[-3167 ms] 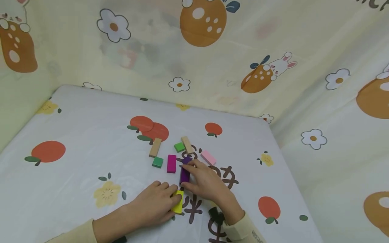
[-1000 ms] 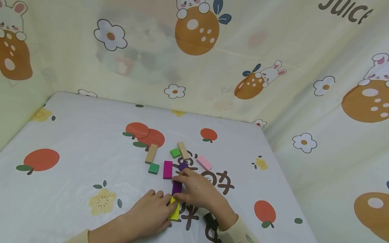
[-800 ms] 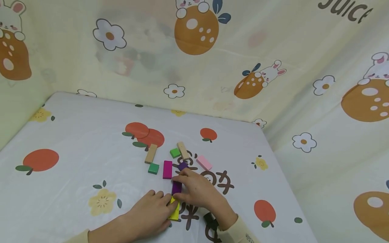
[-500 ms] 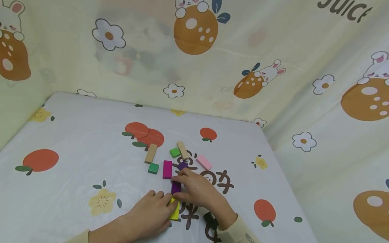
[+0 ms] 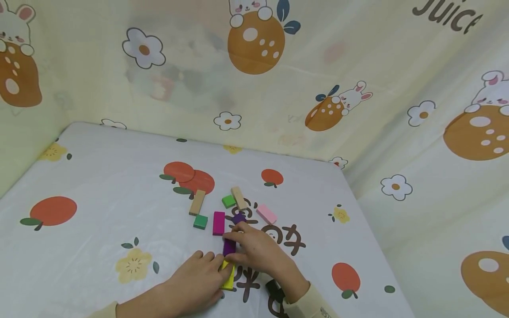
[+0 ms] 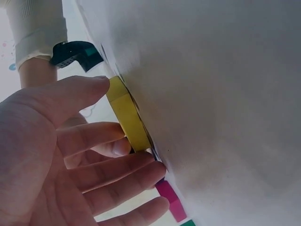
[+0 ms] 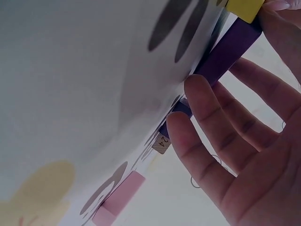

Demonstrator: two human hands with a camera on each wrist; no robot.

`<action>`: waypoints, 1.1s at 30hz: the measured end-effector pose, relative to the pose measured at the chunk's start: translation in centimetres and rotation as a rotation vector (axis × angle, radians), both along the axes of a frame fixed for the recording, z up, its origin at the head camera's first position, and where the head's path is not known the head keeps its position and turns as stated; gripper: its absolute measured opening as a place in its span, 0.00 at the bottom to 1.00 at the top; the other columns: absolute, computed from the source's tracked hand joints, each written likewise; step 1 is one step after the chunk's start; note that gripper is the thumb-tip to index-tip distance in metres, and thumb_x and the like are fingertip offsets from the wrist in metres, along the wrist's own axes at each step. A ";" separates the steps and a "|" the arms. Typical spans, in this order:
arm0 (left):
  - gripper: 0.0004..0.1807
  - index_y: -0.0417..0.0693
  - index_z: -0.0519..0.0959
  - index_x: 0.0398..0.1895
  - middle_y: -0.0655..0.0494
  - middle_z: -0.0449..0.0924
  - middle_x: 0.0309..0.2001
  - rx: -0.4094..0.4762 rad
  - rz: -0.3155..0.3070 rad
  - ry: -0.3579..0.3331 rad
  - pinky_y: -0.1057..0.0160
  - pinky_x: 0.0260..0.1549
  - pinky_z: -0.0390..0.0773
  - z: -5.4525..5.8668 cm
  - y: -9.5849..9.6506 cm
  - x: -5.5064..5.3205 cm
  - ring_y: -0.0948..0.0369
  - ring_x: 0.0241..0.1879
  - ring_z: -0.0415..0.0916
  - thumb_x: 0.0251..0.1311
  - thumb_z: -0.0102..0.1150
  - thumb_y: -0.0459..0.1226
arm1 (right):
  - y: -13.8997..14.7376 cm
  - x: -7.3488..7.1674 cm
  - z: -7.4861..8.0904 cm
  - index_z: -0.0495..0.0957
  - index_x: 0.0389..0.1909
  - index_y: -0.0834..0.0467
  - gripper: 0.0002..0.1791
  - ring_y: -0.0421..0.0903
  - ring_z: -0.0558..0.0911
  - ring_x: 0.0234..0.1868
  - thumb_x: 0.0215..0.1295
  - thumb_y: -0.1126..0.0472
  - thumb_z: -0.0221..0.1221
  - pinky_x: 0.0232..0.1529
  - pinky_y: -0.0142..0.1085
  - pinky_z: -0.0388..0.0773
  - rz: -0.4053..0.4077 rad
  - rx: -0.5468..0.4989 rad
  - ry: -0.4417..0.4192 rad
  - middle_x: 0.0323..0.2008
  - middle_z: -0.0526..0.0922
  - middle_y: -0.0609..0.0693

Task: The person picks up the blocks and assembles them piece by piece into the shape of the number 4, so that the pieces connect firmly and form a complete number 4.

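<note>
In the head view my left hand [image 5: 197, 280] holds a yellow block [image 5: 228, 277] flat on the table. The left wrist view shows its thumb at one end of the yellow block [image 6: 128, 117] and fingers near the other. My right hand [image 5: 258, 249] pinches a purple block [image 5: 229, 247] lengthwise, thumb at the near end, fingertips at the far end. In the right wrist view the purple block [image 7: 229, 52] meets the yellow block [image 7: 245, 8] end to end. A small dark purple block [image 5: 239, 217] lies just beyond the right fingers, partly hidden.
Around the hands lie a magenta block [image 5: 218, 223], a dark green block [image 5: 200, 221], a light green block [image 5: 228, 201], two plain wooden blocks [image 5: 197, 202] and a pink block [image 5: 266, 213]. A printed cloth [image 5: 95, 176] covers the table, with printed curtains [image 5: 191, 88] behind.
Since the earliest frame, the right hand has drawn the purple block nearer and leftward, up against the yellow one. The head view has shifted slightly. In the last second the hands barely move.
</note>
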State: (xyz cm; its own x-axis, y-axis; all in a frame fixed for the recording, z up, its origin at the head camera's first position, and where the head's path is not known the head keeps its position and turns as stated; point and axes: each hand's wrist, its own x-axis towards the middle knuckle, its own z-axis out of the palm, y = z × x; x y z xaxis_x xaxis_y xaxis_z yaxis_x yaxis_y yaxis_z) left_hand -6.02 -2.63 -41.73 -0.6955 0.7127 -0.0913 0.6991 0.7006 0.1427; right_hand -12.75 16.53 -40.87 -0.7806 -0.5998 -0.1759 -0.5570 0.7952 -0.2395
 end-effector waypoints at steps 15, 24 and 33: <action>0.29 0.58 0.81 0.64 0.55 0.83 0.52 -0.003 -0.008 0.021 0.55 0.48 0.80 0.0 -0.2 0.2 0.58 0.46 0.77 0.63 0.67 0.57 | 0.0 0.1 0.0 0.80 0.66 0.44 0.30 0.38 0.79 0.42 0.62 0.45 0.72 0.42 0.30 0.81 -0.004 0.023 -0.007 0.57 0.80 0.47; 0.28 0.59 0.81 0.64 0.56 0.83 0.53 -0.008 0.004 0.018 0.54 0.49 0.80 -0.1 -0.1 0.1 0.58 0.47 0.78 0.63 0.67 0.57 | 0.1 0.1 0.2 0.80 0.66 0.46 0.27 0.38 0.79 0.42 0.66 0.49 0.69 0.42 0.30 0.81 0.013 0.002 -0.024 0.57 0.80 0.48; 0.28 0.58 0.81 0.64 0.55 0.83 0.53 -0.002 0.013 0.015 0.54 0.49 0.80 -0.1 -0.1 0.2 0.57 0.47 0.78 0.63 0.68 0.56 | 0.1 0.1 0.0 0.81 0.66 0.45 0.27 0.38 0.79 0.42 0.66 0.49 0.69 0.43 0.30 0.82 -0.007 0.004 -0.024 0.58 0.80 0.47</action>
